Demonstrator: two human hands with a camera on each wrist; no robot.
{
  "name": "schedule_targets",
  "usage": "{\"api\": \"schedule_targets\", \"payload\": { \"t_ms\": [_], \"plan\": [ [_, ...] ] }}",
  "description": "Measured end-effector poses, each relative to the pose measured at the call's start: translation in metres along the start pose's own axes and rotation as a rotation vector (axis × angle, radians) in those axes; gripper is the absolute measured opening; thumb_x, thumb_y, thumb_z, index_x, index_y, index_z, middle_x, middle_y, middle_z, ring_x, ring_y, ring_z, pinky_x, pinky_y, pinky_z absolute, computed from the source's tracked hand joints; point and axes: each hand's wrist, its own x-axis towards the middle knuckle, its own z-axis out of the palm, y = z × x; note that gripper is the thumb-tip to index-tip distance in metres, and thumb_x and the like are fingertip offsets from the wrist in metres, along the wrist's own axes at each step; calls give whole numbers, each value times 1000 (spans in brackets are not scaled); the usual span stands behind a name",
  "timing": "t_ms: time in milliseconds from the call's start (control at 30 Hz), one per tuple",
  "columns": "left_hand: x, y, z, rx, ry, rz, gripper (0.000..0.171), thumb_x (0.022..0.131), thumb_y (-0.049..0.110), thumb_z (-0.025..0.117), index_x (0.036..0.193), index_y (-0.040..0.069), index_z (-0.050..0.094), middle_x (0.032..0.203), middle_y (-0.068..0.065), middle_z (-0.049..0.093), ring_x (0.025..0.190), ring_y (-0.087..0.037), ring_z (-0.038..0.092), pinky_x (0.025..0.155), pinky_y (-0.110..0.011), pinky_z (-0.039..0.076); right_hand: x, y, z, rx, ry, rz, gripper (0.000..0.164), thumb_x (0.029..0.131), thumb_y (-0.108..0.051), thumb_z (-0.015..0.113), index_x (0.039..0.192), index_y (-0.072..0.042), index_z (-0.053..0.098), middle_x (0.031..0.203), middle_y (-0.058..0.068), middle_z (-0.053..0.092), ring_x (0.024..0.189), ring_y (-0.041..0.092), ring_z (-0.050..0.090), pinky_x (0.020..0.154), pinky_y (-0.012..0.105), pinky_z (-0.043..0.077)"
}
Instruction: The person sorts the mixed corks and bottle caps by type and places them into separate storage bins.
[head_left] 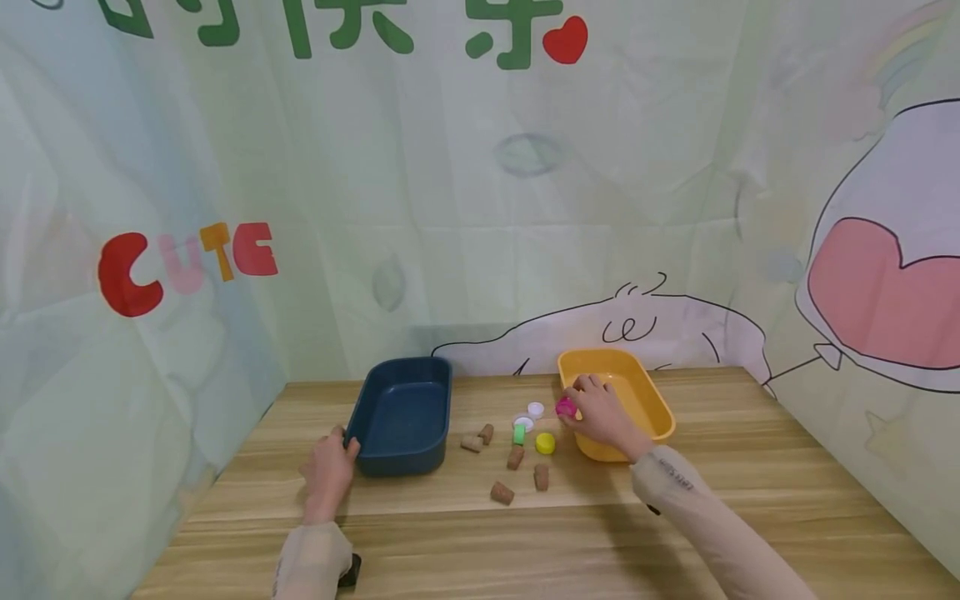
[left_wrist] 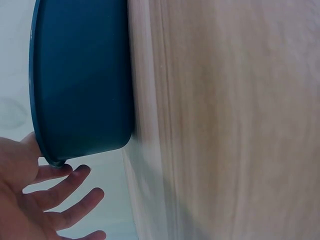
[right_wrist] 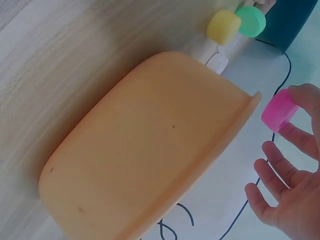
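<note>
My right hand pinches a pink bottle cap between thumb and index finger, the other fingers spread apart. It is above the left side of the yellow tub. At the near left rim of the dark blue tub, my left hand grips the edge with thumb and index finger. The remaining fingers stay off the tub. Between the tubs lie a yellow cap, a green cap, a white cap and another white cap.
Several brown corks lie on the wooden table between the tubs, among them one cork nearest the front and another cork to its right. A printed cloth hangs behind the table and along its sides.
</note>
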Motion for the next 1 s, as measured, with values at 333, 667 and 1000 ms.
{"api": "schedule_targets", "payload": {
  "t_ms": [333, 667, 1000],
  "plan": [
    [0, -2, 1, -7, 15, 8, 26, 88, 15, 48, 102, -6, 52, 94, -30, 58, 88, -46, 56, 70, -63, 39, 0, 10, -3, 52, -66, 84, 34, 80, -32, 64, 104, -9, 61, 105, 9, 51, 100, 26, 43, 86, 45, 38],
    [0, -2, 1, -10, 22, 18, 25, 88, 15, 48, 101, -6, 52, 93, -30, 59, 86, -46, 57, 69, -63, 39, 0, 18, -8, 33, 9, 63, 30, 78, -30, 67, 98, -9, 62, 95, 8, 53, 90, 25, 45, 76, 41, 39],
    [0, -2, 1, -22, 16, 16, 24, 88, 15, 48, 100, -6, 52, 91, -28, 59, 84, -41, 58, 66, -58, 40, -1, 31, -10, 78, 13, 98, 29, 77, -27, 67, 97, -7, 62, 96, 13, 53, 90, 29, 44, 73, 45, 41]
  ]
}}
